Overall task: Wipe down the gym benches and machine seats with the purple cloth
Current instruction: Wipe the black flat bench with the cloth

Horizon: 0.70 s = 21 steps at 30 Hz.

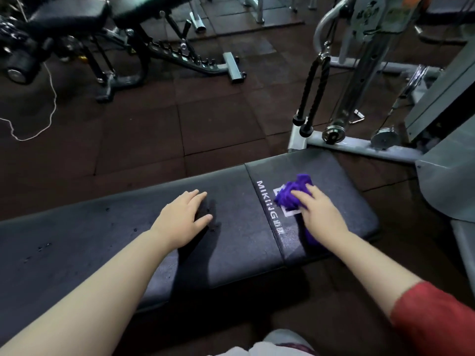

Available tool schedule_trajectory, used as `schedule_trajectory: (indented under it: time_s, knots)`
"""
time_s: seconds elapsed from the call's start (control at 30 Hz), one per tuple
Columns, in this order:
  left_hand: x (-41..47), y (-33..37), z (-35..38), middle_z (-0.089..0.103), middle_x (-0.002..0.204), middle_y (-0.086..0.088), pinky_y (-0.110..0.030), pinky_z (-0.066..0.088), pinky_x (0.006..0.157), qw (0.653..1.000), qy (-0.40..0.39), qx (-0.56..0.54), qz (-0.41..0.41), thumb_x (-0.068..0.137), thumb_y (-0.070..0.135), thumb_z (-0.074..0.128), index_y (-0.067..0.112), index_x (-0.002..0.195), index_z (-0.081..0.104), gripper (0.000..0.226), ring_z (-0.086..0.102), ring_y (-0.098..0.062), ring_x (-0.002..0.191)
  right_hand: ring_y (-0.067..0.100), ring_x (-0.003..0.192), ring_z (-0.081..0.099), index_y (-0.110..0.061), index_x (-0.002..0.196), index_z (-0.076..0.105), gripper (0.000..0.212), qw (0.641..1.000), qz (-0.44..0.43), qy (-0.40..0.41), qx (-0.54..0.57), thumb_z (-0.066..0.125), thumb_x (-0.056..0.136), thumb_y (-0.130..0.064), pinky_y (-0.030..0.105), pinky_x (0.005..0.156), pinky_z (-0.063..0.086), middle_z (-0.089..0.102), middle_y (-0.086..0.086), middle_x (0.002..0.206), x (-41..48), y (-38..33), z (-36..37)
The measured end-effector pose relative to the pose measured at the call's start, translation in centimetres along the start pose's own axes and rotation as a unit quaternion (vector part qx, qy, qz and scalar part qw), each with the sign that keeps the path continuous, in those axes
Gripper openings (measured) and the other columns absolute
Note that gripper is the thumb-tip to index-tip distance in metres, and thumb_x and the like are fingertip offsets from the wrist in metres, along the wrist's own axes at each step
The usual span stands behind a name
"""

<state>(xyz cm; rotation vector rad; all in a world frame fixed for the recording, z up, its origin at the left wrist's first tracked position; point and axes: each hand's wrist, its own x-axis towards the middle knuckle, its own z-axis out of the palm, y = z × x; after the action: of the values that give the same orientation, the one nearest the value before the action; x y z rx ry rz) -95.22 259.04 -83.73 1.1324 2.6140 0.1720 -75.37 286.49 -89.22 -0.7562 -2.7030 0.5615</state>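
A black padded gym bench (144,240) runs across the lower middle of the view, with white lettering on its right-hand pad (339,196). My right hand (321,214) presses a bunched purple cloth (293,192) down onto that right pad, over the printed logo; part of the cloth trails out under my wrist. My left hand (182,217) rests flat with straight fingers on the longer left pad, just left of the seam. Small water droplets dot the left pad.
A grey cable machine frame (359,147) with a black rope handle (312,83) stands just beyond the bench's right end. An adjustable black bench (84,19) sits at the back left. A thin white cord (51,98) lies on the dark rubber floor tiles (205,119).
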Motion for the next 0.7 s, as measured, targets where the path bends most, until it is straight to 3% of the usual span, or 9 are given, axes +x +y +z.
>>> schedule_trajectory:
  time_s: [0.07, 0.13, 0.23, 0.33, 0.5, 0.63, 0.7]
  knots:
    - [-0.3, -1.0, 0.0, 0.021, 0.158, 0.004, -0.037, 0.023, 0.115, 1.000, -0.003, -0.003, -0.020, 0.094, 0.053, 0.044, 0.026, 0.151, 0.024, 0.066, 0.015, -0.017, 0.146, 0.038, 0.119, 0.045, -0.019, 0.122, 0.059, 0.036, 0.997, 0.078, 0.018, -0.021, 0.053, 0.088, -0.013, 0.037, 0.091, 0.040, 0.046, 0.016, 0.133, 3.9, -0.7, 0.5]
    - [-0.6, -1.9, -0.1, 0.022, 0.158, 0.004, -0.038, 0.024, 0.114, 0.999, -0.005, -0.004, -0.044, 0.094, 0.054, 0.043, 0.026, 0.150, 0.024, 0.065, 0.016, -0.018, 0.146, 0.037, 0.113, 0.047, -0.021, 0.118, 0.059, 0.032, 0.995, 0.095, 0.013, -0.018, 0.051, 0.087, -0.016, 0.035, 0.087, 0.039, 0.046, 0.013, 0.125, 6.9, -3.0, 1.8]
    - [-0.7, -3.3, -0.7, 0.023, 0.158, 0.003, -0.040, 0.026, 0.114, 0.997, -0.003, 0.008, -0.071, 0.095, 0.053, 0.041, 0.025, 0.150, 0.026, 0.064, 0.018, -0.019, 0.146, 0.036, 0.114, 0.047, -0.025, 0.112, 0.062, 0.031, 0.999, -0.028, -0.037, -0.005, 0.048, 0.084, -0.022, 0.036, 0.093, 0.041, 0.048, 0.011, 0.121, 7.9, -8.7, 4.2]
    - [-0.9, -4.4, -1.0, 0.025, 0.157, 0.003, -0.042, 0.028, 0.112, 0.995, 0.008, 0.000, -0.101, 0.097, 0.049, 0.038, 0.025, 0.149, 0.029, 0.058, 0.023, -0.019, 0.144, 0.029, 0.133, 0.034, -0.024, 0.131, 0.053, 0.039, 0.985, -0.118, -0.116, 0.044, 0.045, 0.092, -0.027, 0.035, 0.108, 0.030, 0.038, 0.008, 0.145, 3.2, -14.2, 6.2]
    - [-1.8, -5.6, -0.4, 0.024, 0.158, 0.003, -0.041, 0.028, 0.112, 0.993, -0.020, -0.007, -0.116, 0.098, 0.050, 0.035, 0.027, 0.149, 0.029, 0.057, 0.023, -0.017, 0.144, 0.043, 0.110, 0.057, -0.021, 0.116, 0.065, 0.045, 0.976, -0.202, -0.078, 0.019, 0.064, 0.073, -0.005, 0.045, 0.089, 0.049, 0.056, 0.020, 0.129, -2.6, -12.4, 6.1]
    - [-2.7, -6.3, 0.6, 0.015, 0.160, 0.005, -0.041, 0.024, 0.115, 0.994, -0.052, 0.011, -0.097, 0.097, 0.054, 0.035, 0.029, 0.152, 0.021, 0.062, 0.012, -0.017, 0.147, 0.042, 0.108, 0.051, -0.024, 0.114, 0.063, 0.034, 0.995, -0.096, -0.040, 0.000, 0.057, 0.083, -0.012, 0.044, 0.092, 0.046, 0.051, 0.017, 0.129, 0.6, -10.2, 5.2]
    - [-2.9, -6.5, 0.8, 0.013, 0.160, 0.007, -0.042, 0.023, 0.113, 0.994, -0.048, 0.004, -0.099, 0.097, 0.053, 0.034, 0.030, 0.152, 0.020, 0.061, 0.010, -0.016, 0.147, 0.037, 0.117, 0.043, -0.023, 0.118, 0.057, 0.032, 0.997, -0.065, -0.038, -0.010, 0.047, 0.089, -0.015, 0.038, 0.094, 0.040, 0.042, 0.013, 0.133, 2.3, -11.2, 5.8]
